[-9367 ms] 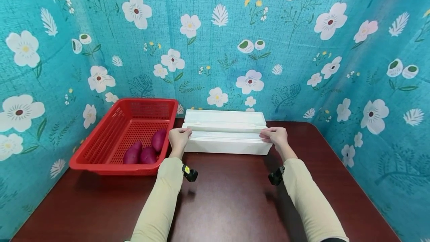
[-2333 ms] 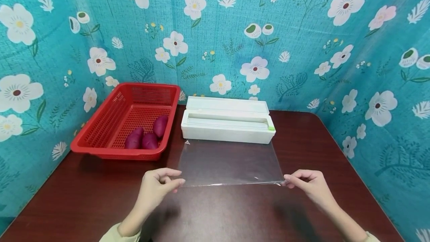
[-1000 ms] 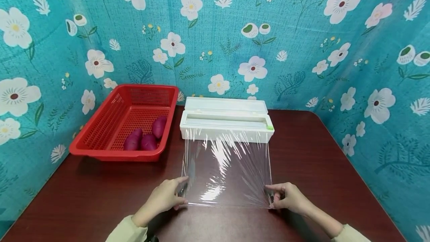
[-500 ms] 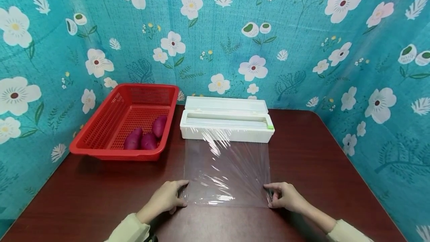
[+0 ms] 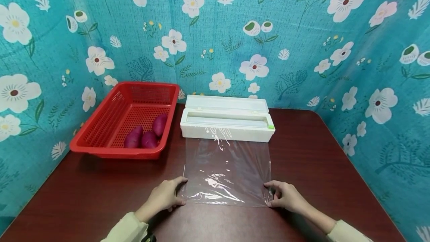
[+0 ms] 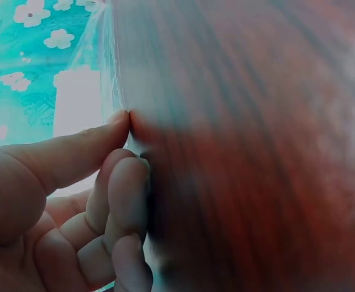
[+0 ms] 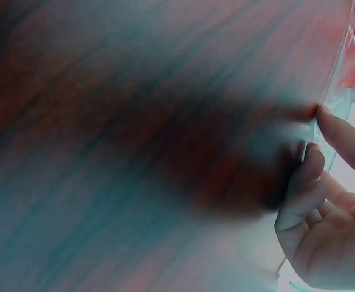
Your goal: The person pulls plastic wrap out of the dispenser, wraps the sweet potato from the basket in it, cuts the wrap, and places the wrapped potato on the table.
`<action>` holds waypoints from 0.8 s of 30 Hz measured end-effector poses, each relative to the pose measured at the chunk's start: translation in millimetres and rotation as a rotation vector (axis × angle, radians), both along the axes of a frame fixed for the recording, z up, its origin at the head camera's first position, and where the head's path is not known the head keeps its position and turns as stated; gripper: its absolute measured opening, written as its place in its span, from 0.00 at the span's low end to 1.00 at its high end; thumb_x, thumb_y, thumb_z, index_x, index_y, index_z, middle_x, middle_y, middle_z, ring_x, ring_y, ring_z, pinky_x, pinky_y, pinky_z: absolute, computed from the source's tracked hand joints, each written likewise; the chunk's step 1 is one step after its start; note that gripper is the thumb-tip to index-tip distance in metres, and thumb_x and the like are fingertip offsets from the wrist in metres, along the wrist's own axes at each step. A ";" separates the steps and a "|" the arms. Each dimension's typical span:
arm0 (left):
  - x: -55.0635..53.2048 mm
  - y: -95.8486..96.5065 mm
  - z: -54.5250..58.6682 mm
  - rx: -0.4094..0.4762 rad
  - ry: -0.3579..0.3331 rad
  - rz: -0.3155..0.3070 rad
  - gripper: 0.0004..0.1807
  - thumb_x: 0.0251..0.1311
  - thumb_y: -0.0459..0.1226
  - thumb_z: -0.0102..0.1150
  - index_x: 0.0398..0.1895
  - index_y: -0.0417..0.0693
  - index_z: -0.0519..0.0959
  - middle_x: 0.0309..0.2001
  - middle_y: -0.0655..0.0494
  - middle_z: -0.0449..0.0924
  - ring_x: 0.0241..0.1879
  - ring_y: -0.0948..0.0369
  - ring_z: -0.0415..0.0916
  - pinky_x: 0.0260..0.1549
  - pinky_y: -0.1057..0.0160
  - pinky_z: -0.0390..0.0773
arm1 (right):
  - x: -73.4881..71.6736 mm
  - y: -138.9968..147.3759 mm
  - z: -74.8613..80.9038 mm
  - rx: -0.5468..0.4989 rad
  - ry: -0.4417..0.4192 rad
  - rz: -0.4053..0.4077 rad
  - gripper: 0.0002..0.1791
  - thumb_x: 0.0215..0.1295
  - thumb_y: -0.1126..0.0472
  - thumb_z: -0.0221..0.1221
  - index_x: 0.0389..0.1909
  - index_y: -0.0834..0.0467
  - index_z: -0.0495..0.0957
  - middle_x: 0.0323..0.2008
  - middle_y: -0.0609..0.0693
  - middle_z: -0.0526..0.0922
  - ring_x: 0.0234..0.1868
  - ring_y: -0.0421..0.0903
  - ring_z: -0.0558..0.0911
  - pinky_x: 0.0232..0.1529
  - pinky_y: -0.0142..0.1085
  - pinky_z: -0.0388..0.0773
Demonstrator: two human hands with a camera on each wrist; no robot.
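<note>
Left hand and right hand touch clear film between them, thumb and forefinger apart; any pinch hidden, we can't tell.

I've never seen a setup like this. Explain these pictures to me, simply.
There is no machine here, just a person working with two bare hands. The wide picture comes from a camera worn on the head, looking forward and down. The two blurrier close-ups come from cameras on the wrists, one beside each hand.

On the dark tabletop sits a long white box with its lid open. Clear film runs from it over its front, toward the person. The left hand and right hand hold the film near its two near corners.

To the left of the box is a red basket with three purple roots in it. Flowered blue cloth hangs behind.
</note>
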State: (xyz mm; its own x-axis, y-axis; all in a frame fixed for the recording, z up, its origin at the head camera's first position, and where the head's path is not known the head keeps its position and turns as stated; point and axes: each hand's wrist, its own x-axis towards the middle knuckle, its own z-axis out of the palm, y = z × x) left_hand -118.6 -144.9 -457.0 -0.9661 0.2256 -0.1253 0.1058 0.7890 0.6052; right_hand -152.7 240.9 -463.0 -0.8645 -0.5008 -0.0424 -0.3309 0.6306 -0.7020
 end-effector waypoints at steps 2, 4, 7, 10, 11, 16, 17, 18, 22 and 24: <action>0.4 -0.4 0.3 -0.014 0.005 0.011 0.35 0.32 0.36 0.73 0.51 0.49 0.72 0.14 0.58 0.72 0.04 0.68 0.66 0.12 0.63 0.67 | -0.2 -0.6 -0.8 0.001 0.006 0.002 0.28 0.42 0.64 0.68 0.47 0.66 0.73 0.14 0.40 0.71 0.15 0.32 0.67 0.16 0.29 0.66; 1.0 -1.1 0.4 -0.022 0.011 0.022 0.37 0.31 0.37 0.73 0.53 0.50 0.71 0.16 0.55 0.73 0.04 0.69 0.65 0.12 0.63 0.66 | -0.6 -0.8 -0.9 0.002 0.004 0.010 0.28 0.42 0.64 0.68 0.48 0.67 0.72 0.14 0.40 0.71 0.15 0.32 0.68 0.16 0.28 0.67; 2.3 -2.6 1.7 -0.021 0.021 0.036 0.40 0.29 0.37 0.74 0.55 0.50 0.69 0.16 0.56 0.72 0.04 0.69 0.65 0.13 0.62 0.66 | -1.0 -1.3 0.1 0.001 -0.008 0.018 0.28 0.43 0.64 0.68 0.48 0.67 0.71 0.14 0.41 0.71 0.14 0.32 0.67 0.15 0.28 0.66; 3.8 -4.4 5.3 -0.021 0.042 0.047 0.42 0.28 0.37 0.74 0.55 0.48 0.68 0.12 0.62 0.68 0.07 0.69 0.65 0.14 0.61 0.66 | -0.8 -1.6 1.6 -0.001 -0.027 0.023 0.28 0.44 0.64 0.67 0.49 0.67 0.71 0.15 0.41 0.71 0.14 0.33 0.67 0.14 0.28 0.66; 4.2 -5.0 7.1 -0.027 0.053 0.051 0.41 0.28 0.37 0.74 0.54 0.47 0.69 0.12 0.64 0.67 0.09 0.69 0.66 0.15 0.61 0.66 | -0.8 -1.7 2.0 0.000 -0.032 0.023 0.28 0.45 0.64 0.67 0.49 0.67 0.71 0.15 0.41 0.71 0.13 0.33 0.67 0.14 0.28 0.66; 3.2 -8.9 16.6 -0.051 0.103 0.057 0.31 0.27 0.38 0.74 0.44 0.47 0.76 0.17 0.67 0.69 0.19 0.67 0.67 0.20 0.60 0.68 | -0.2 -1.1 2.7 -0.005 -0.060 0.024 0.28 0.46 0.64 0.67 0.50 0.67 0.70 0.15 0.42 0.71 0.12 0.34 0.69 0.12 0.30 0.67; 2.8 -9.6 18.7 -0.043 0.107 0.057 0.29 0.27 0.38 0.75 0.42 0.47 0.77 0.18 0.66 0.70 0.21 0.66 0.68 0.21 0.60 0.69 | -0.2 -1.1 2.8 -0.005 -0.065 0.022 0.28 0.45 0.64 0.67 0.50 0.66 0.70 0.15 0.42 0.71 0.12 0.35 0.69 0.12 0.30 0.67; 2.4 -10.1 20.9 -0.034 0.111 0.060 0.28 0.27 0.38 0.75 0.40 0.47 0.77 0.18 0.66 0.71 0.22 0.66 0.69 0.22 0.60 0.69 | -0.2 -1.1 2.7 -0.007 -0.070 0.021 0.28 0.45 0.64 0.67 0.50 0.66 0.70 0.15 0.42 0.71 0.11 0.35 0.69 0.11 0.31 0.67; 0.8 -12.6 31.0 0.004 0.114 0.078 0.26 0.28 0.36 0.75 0.39 0.47 0.79 0.19 0.65 0.72 0.22 0.65 0.70 0.22 0.61 0.69 | -0.4 -1.3 2.6 -0.005 -0.083 0.008 0.28 0.45 0.64 0.67 0.49 0.66 0.70 0.15 0.43 0.71 0.11 0.36 0.70 0.11 0.31 0.68; -1.0 -15.1 36.7 0.017 0.112 0.087 0.25 0.30 0.35 0.74 0.39 0.46 0.79 0.20 0.64 0.72 0.22 0.66 0.69 0.22 0.62 0.69 | -0.7 -1.4 2.3 -0.005 -0.081 0.009 0.28 0.45 0.64 0.67 0.49 0.66 0.70 0.15 0.43 0.71 0.11 0.36 0.70 0.11 0.31 0.68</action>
